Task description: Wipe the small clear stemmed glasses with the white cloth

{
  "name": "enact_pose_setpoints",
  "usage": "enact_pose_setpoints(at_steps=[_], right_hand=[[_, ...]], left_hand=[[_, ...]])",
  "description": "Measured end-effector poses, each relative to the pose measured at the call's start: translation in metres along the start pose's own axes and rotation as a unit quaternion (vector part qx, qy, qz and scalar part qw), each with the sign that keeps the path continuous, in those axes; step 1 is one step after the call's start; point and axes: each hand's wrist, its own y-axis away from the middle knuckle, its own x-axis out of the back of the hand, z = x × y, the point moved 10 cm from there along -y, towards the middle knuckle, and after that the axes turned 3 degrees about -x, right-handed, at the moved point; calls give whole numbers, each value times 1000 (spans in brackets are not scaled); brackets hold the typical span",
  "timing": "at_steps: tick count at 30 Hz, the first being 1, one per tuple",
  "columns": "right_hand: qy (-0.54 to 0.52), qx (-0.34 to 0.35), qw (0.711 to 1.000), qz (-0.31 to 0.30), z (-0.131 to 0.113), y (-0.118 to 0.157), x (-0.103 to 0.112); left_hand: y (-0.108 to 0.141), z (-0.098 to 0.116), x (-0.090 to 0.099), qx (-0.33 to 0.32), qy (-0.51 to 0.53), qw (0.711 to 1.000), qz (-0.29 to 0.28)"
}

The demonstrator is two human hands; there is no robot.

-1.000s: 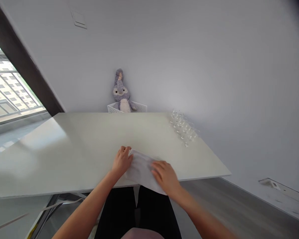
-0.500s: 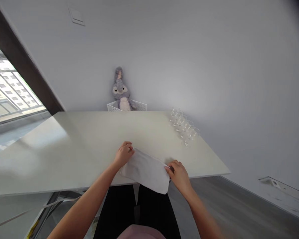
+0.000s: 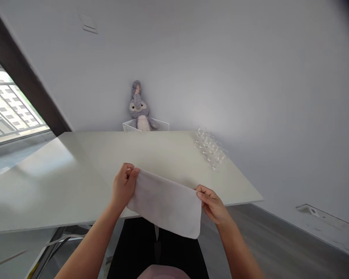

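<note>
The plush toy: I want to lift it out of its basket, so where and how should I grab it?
Probably grip the plush toy around its upper body, below the head, coming from the front and above. The wall is behind it, the basket rises at its sides, and its raised ear looks narrower than its body.

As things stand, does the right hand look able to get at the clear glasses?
Probably yes: the glasses stand on the right with bare tabletop before them, though the right hand would first have to release the white cloth.
</note>
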Motion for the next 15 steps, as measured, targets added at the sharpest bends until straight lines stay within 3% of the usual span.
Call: enact_pose_setpoints(at_steps=[2, 4, 8, 11, 13, 15], right_hand=[[88, 11, 996, 22, 2, -5, 7], [165, 26, 983, 72, 4, -12, 27], [161, 54, 951, 258, 7, -19, 113], [150, 47, 911, 381, 11, -20, 177], [161, 28, 903, 398, 15, -30, 200], [158, 4, 912, 377, 22, -46, 208]], left_hand=[[-4, -11, -21, -6, -80, 994, -71], [-7, -26, -40, -19, -143, 982, -122], [-10, -41, -54, -60, -189, 970, -139], [-2, -26, -61, -132, -197, 959, -153], [13, -7, -78, -224, -185, 935, -201], [35, 3, -99, -297, -165, 900, -273]])
